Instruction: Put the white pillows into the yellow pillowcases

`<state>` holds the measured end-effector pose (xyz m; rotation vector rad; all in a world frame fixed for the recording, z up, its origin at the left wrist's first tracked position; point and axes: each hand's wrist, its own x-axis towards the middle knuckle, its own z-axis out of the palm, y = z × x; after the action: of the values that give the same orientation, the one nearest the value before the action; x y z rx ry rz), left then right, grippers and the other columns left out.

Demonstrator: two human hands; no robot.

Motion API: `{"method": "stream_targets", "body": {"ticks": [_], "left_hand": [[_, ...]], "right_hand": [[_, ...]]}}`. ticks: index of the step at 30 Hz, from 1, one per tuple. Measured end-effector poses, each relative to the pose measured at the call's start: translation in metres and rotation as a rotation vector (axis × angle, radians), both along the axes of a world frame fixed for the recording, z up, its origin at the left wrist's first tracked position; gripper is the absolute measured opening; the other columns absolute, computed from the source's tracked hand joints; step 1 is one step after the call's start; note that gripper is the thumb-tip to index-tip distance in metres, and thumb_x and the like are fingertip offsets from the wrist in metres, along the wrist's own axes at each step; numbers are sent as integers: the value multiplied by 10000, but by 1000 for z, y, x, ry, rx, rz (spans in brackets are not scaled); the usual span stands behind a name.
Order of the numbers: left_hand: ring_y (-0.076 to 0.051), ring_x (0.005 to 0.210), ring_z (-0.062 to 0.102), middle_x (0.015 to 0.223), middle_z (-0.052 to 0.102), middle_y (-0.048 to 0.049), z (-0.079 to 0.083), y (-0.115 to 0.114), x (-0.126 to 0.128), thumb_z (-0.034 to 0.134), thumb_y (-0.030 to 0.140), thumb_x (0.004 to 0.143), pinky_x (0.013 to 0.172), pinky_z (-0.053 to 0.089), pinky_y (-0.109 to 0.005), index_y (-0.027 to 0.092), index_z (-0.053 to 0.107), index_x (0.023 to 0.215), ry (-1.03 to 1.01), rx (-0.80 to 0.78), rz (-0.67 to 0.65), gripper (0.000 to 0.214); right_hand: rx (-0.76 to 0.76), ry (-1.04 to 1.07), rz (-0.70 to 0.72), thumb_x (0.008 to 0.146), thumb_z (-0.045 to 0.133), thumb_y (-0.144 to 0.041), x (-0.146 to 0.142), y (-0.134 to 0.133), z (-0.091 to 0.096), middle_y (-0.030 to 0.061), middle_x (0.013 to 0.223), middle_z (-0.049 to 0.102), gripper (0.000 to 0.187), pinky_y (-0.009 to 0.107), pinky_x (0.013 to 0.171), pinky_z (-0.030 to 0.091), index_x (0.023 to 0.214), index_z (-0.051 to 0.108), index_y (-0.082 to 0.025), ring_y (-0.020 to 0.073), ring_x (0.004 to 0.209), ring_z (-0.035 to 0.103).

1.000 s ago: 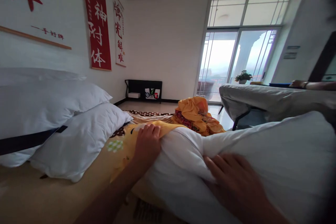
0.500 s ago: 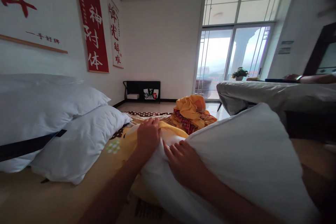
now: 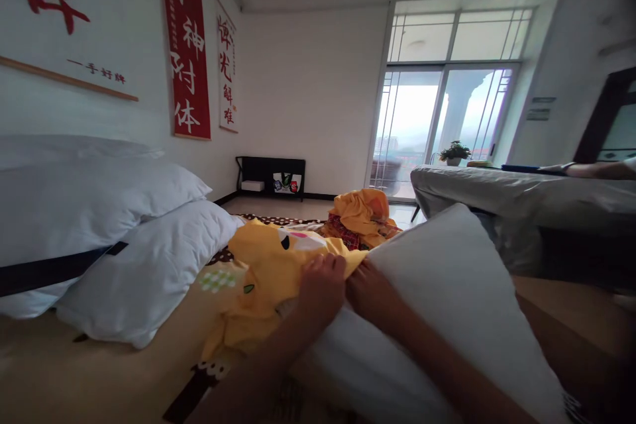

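Two hands meeting at corner of white pillow (image 3: pixel 447 291), mid-bed (image 3: pixel 74 371). Left hand (image 3: pixel 322 281) fingers pinching yellow pillowcase (image 3: pixel 268 265) edge. Right hand (image 3: pixel 375 295) fingers lying flat, pressed together, on pillow, having slid leftward. More case showing, bunching beside pillow.

Low bed (image 3: pixel 59 371) under a tan sheet, brown dotted border along the far edge. At the left, by the wall, two white pillows (image 3: pixel 114 212) stacked, a black band (image 3: pixel 54 266) showing between them. Mid-bed, a crumpled yellow printed cover (image 3: pixel 268 265), touching a large white pillow (image 3: pixel 447 278) propped at a tilt on the near right. At the far end, a heap of orange cloth (image 3: pixel 360 212).
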<state>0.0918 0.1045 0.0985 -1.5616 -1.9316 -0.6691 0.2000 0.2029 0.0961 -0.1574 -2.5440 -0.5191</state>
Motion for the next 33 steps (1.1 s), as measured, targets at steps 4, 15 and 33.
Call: {"method": "stream_targets", "body": {"ticks": [4, 15, 33], "left_hand": [[-228, 871, 644, 922, 663, -101, -5, -11, -25, 437, 76, 829, 701, 468, -317, 146, 558, 1015, -145, -93, 10, 233], [-165, 513, 510, 607, 535, 6, -29, -13, 39, 539, 221, 809, 455, 290, -329, 214, 472, 751, 259, 314, -372, 89], [-202, 840, 595, 972, 656, -104, 3, -129, -152, 605, 541, 766, 718, 482, -299, 97, 618, 1045, -1350, 463, -350, 524]], "right_hand": [[-177, 88, 143, 938, 471, -328, 38, 1, 18, 117, 1262, 611, 379, 432, 992, 456, 1266, 594, -184, 245, 1162, 565], [-594, -122, 58, 950, 394, -474, -37, -15, 104, 79, 1129, 673, 446, 373, 903, 462, 1235, 610, -208, 226, 1011, 623], [-987, 40, 58, 845, 372, -658, -55, -2, 98, 27, 666, 583, 596, 258, 545, 362, 795, 659, -138, 131, 596, 488]]}}
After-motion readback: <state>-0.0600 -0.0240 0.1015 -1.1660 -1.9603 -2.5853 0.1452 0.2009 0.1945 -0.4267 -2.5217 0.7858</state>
